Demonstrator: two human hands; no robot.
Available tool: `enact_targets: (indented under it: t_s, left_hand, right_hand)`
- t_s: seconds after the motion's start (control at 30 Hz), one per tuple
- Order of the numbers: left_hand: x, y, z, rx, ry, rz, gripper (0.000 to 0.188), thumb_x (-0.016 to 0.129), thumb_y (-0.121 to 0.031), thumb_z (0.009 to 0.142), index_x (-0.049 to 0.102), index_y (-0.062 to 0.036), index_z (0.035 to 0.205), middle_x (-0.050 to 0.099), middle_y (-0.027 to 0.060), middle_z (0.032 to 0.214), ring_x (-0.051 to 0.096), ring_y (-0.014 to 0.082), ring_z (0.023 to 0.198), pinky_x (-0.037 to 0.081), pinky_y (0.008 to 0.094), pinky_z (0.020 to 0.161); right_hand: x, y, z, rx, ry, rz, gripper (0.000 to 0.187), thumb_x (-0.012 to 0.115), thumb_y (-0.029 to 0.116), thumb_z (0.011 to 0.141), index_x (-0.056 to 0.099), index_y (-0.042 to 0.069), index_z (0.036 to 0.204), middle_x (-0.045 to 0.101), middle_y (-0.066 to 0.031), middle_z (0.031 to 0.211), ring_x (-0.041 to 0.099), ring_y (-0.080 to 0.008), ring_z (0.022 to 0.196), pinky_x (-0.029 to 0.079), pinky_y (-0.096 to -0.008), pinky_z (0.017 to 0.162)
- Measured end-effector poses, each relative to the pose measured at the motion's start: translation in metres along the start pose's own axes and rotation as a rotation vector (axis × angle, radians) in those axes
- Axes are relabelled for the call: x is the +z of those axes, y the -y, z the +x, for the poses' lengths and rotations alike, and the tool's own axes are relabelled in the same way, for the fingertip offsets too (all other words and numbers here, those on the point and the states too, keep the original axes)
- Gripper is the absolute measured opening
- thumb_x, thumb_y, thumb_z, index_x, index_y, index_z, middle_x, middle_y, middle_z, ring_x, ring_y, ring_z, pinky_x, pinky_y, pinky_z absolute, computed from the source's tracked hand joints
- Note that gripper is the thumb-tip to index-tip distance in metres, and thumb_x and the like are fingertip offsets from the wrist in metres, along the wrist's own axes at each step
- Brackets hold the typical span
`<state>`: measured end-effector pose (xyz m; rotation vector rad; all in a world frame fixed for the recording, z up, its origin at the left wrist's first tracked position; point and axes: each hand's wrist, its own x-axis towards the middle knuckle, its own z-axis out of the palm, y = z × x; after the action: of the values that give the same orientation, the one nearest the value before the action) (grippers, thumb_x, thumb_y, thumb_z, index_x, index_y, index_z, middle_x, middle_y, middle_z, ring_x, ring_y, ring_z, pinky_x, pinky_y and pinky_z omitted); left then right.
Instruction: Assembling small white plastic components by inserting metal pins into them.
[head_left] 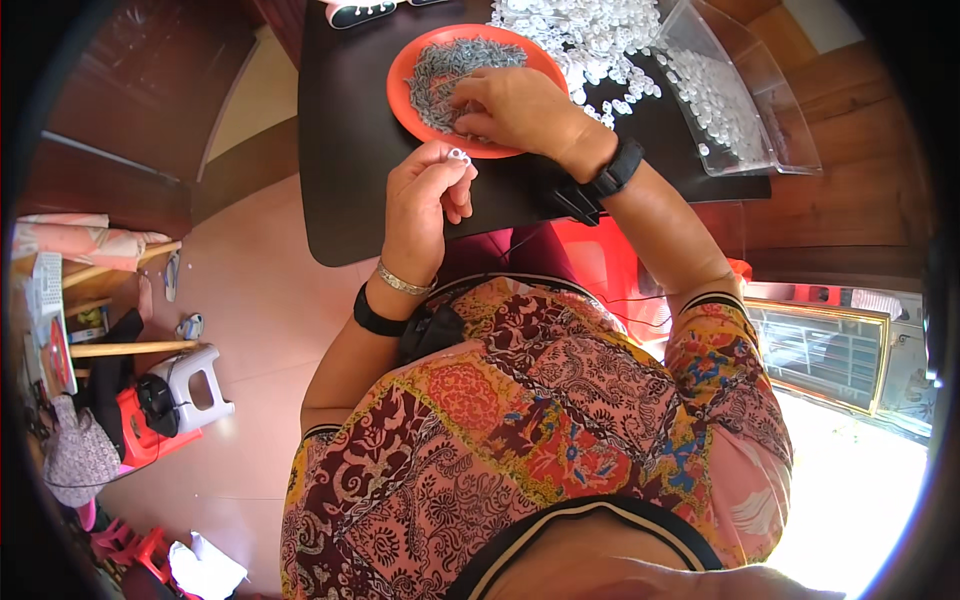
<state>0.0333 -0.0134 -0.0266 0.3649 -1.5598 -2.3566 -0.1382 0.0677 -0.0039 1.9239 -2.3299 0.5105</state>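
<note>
Between the thumb and fingers of my left hand (428, 190) is a small white plastic clip (459, 156) with a round hole. The hand is raised just in front of an orange plate (397, 85), near its lower rim. On the plate lies a heap of small grey nail-like pieces (440, 70). My right hand (515, 108) reaches over the plate's right side, its curled fingers down among the grey pieces. Those fingertips are partly hidden, so whatever they pinch does not show.
The dark table (345, 180) carries a pile of white plastic clips (590, 40) behind the plate. A clear plastic bin (790, 130) with more clips lies at the right. A shoe-shaped item (360, 12) sits at the far edge. A grey stool (205, 390) stands on the left floor.
</note>
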Motion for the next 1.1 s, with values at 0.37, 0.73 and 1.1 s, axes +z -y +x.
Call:
enact_targets:
  t_s: [0.37,0.73,1.1]
  left_hand:
    - [0.002,0.000,0.000,0.001,-0.025,-0.031,0.020,0.044,-0.015,0.089,0.046,-0.0059,0.072,0.044,-0.0004,0.060,0.044,0.0098,0.053,0.033,0.0229,0.050]
    - [0.014,-0.008,-0.001,0.053,-0.019,-0.056,0.022,0.047,-0.019,0.093,0.052,-0.0036,0.079,0.042,-0.0012,0.060,0.043,0.0093,0.052,0.034,0.0219,0.050]
    - [0.028,0.001,0.003,0.024,0.044,-0.068,0.022,0.047,-0.019,0.094,0.054,-0.0019,0.083,0.042,-0.0008,0.062,0.040,0.0080,0.054,0.033,0.0220,0.051]
  right_hand:
    - [-0.006,-0.030,-0.008,0.100,-0.058,-0.068,0.015,0.059,0.021,0.081,0.065,0.007,0.084,0.066,-0.0117,0.079,0.063,-0.0311,0.076,0.050,-0.0408,0.067]
    - [-0.036,0.029,-0.038,0.365,-0.166,0.943,0.027,0.061,0.027,0.091,0.061,0.003,0.080,0.050,0.0049,0.066,0.042,-0.0035,0.062,0.035,-0.0217,0.053]
    - [-0.014,0.062,-0.066,0.322,-0.396,1.269,0.015,0.055,0.011,0.094,0.056,-0.003,0.088,0.064,-0.0094,0.074,0.066,-0.0136,0.065,0.053,-0.0233,0.058]
